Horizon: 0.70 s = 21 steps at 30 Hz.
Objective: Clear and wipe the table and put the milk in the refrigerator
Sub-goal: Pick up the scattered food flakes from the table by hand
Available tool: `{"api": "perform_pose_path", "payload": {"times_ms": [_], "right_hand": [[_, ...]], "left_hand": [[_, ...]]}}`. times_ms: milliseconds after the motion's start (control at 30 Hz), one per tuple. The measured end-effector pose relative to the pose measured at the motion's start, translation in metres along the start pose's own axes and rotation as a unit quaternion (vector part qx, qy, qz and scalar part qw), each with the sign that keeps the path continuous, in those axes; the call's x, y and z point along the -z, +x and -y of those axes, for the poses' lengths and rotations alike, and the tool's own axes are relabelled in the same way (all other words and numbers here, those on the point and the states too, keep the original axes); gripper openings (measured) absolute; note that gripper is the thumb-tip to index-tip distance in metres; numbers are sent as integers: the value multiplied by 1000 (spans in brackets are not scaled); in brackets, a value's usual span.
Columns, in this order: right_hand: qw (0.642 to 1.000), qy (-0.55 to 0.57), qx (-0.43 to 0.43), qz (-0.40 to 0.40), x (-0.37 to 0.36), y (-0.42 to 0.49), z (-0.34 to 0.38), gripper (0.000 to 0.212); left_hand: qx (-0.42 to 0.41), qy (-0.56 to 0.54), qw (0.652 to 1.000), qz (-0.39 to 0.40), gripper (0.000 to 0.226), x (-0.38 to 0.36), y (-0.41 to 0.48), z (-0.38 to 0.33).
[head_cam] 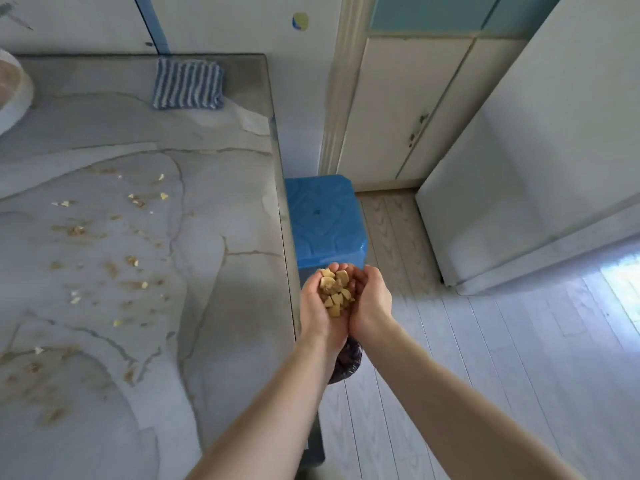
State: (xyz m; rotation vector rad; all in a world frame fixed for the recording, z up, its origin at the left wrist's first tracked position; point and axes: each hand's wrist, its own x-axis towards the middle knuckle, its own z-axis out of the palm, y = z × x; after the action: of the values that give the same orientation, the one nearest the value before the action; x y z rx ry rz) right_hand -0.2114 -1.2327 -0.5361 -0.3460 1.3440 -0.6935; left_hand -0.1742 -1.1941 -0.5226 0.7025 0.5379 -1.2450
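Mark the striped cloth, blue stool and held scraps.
striped cloth (pixel 188 84), head view, its middle.
blue stool (pixel 325 225), head view, seat top.
food scraps (pixel 334 293), head view, pile middle.

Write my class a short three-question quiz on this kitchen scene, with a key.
1. True or false: the scraps lie cupped in both the left hand and the right hand.
2. Where is the cloth? A on the floor; B on the table; C on the fridge.
3. What colour is the stool?
Key: 1 true; 2 B; 3 blue.
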Motion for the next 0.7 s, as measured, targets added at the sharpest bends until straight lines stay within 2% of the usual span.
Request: {"api": "perform_pose_path", "payload": {"times_ms": [300,467,533,600,667,700], "right_hand": [[990,-121,-47,-51,36,28,-25,49],[968,-211,-114,-76,47,38,-31,32],[960,-230,-130,-87,49,41,-34,29],[956,-246,-128,-94,49,46,-38,28],[948,-274,-134,-95,49,51,-41,25],[944,-285,-139,-97,49,53,-41,23]], "left_hand": [[40,-4,994,-100,32,31,11,33],[78,-83,980,-164,35,48,20,46],[84,-57,976,-191,33,54,25,49],[74,20,966,-246,33,59,31,53],[83,24,955,-284,34,57,35,53],[80,-13,955,-285,33,56,34,53]]}}
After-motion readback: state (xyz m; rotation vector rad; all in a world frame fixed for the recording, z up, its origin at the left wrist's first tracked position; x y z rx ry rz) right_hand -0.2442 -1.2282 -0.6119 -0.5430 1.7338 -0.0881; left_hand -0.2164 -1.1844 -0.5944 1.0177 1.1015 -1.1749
